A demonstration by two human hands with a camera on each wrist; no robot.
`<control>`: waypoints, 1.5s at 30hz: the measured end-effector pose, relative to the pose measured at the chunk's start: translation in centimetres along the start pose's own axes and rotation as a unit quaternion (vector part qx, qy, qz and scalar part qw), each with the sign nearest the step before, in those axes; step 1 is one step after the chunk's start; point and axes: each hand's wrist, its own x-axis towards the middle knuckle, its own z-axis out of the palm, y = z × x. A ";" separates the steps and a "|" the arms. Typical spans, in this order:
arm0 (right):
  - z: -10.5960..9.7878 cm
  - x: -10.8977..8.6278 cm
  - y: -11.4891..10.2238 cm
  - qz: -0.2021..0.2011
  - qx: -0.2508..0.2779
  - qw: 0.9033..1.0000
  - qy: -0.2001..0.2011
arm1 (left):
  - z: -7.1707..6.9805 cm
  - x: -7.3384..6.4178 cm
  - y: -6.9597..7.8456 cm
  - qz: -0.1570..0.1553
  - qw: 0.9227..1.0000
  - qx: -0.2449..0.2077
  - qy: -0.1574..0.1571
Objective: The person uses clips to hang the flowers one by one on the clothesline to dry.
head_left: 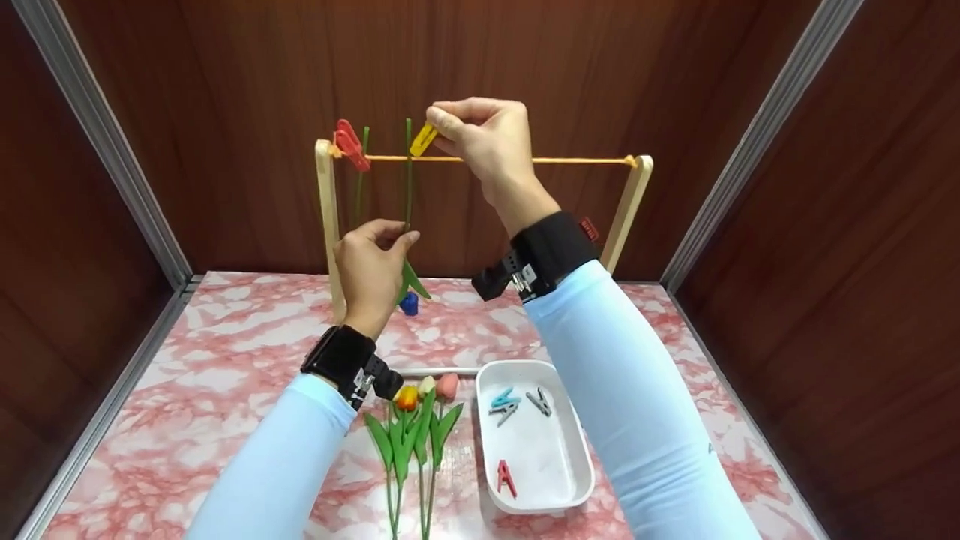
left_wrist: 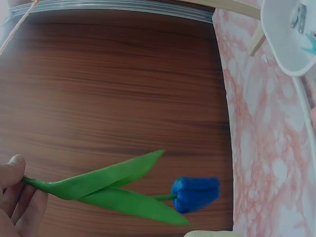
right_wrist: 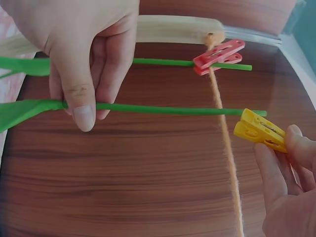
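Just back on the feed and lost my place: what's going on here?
A person's left grip holds a blue tulip, head down, by its stem, which crosses the orange cord strung between two wooden posts. The right grip pinches a yellow clothespin near the stem's upper end, not yet clipped to the cord. A red clothespin fastens another stem to the cord. Three more tulips lie on the table beside a white tray holding more clothespins.

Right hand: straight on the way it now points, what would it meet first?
Probably the blue tulip's stem, just ahead of the yellow clothespin that the right hand pinches. The orange cord crosses close by; depth is unclear, so it could come first.
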 end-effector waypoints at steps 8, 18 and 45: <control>0.5 0.2 0.4 0.009 -0.014 1.000 -0.025 | 0.2 -0.1 0.0 0.004 1.000 -0.011 -0.011; 1.0 0.0 0.4 0.054 -0.047 0.997 -0.040 | -0.1 -0.1 -0.2 -0.001 1.000 -0.011 -0.017; 2.0 -0.6 0.9 0.081 -0.049 0.995 -0.025 | -0.5 0.0 -0.3 0.052 0.999 -0.008 -0.009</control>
